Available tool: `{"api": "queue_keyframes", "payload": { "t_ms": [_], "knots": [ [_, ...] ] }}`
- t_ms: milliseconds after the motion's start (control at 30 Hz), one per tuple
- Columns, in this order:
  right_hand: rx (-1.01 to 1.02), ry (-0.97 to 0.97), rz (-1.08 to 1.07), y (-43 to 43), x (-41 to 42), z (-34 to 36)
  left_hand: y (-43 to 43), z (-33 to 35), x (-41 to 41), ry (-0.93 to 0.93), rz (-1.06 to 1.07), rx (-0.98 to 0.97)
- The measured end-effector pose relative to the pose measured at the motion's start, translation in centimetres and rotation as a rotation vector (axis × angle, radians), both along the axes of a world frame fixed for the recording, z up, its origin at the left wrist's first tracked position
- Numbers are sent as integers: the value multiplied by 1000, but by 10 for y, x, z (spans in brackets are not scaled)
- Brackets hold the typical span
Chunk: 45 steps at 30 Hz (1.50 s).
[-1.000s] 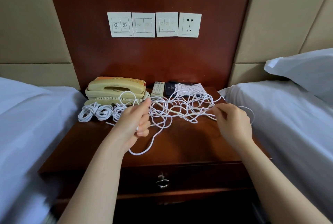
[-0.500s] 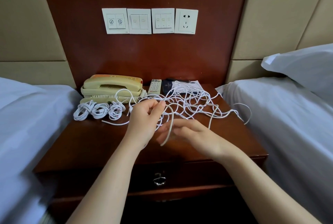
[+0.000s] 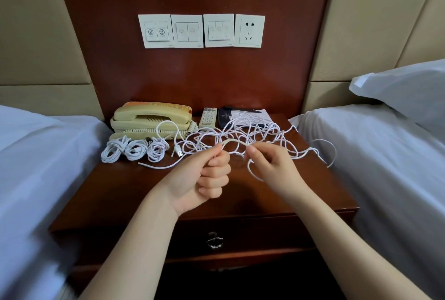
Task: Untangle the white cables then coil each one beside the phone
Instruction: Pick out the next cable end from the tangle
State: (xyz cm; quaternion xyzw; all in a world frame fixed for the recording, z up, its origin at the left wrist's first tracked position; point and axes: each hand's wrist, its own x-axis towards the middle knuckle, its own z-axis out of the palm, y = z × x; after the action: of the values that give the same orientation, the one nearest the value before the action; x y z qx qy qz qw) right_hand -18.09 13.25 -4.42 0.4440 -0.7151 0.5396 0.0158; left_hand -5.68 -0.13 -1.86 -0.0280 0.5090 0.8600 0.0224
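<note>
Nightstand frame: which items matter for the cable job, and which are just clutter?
Job:
- tangled white cables, pinched by left hand and right hand
- three coiled cables, already beside the phone

Just lying about:
- remote
- dark folder
- notepad
- wall switches
- socket
- pillow

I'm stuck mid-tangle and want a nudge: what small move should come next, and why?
Probably draw the hands apart to pull the pinched strand clear: left hand and right hand each pinch one thin white cable, which arches between them in front of the loose white cable tangle.
</note>
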Motion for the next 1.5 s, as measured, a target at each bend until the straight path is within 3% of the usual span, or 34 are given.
{"api": "queue_keyframes", "payload": {
  "t_ms": [167, 367, 467, 600, 733, 833, 1000, 1167, 1367, 1500],
  "knots": [
    [301, 164, 56, -7, 12, -6, 6, 2, -5, 75, 171, 163],
    [567, 363, 108, -14, 34, -5, -2, 2, -17, 98, 520, 316],
    [649, 427, 157, -14, 44, 2, -5, -2, -23, 94, 674, 165],
    [573, 536, 218, -9, 51, 13, -13, -12, -29, 46, 831, -336],
    [373, 712, 140, -7, 48, 16, -13, -14, -26, 31, 724, -618],
    [249, 688, 62, -4, 39, 19, -3, -14, -22, -8, 562, -871],
    [100, 615, -89, -2, 22, 20, 6, -15, -16, -98, 202, -584],
    [93, 506, -109, -6, 9, 12, 13, -12, -14, -147, 131, -480],
    [-32, 154, -31, -12, 1, 9, 15, -8, -9, -70, -86, -197],
    [-73, 93, 43, -18, 2, 6, 23, -5, -5, -32, -200, -156]
  ]
}}
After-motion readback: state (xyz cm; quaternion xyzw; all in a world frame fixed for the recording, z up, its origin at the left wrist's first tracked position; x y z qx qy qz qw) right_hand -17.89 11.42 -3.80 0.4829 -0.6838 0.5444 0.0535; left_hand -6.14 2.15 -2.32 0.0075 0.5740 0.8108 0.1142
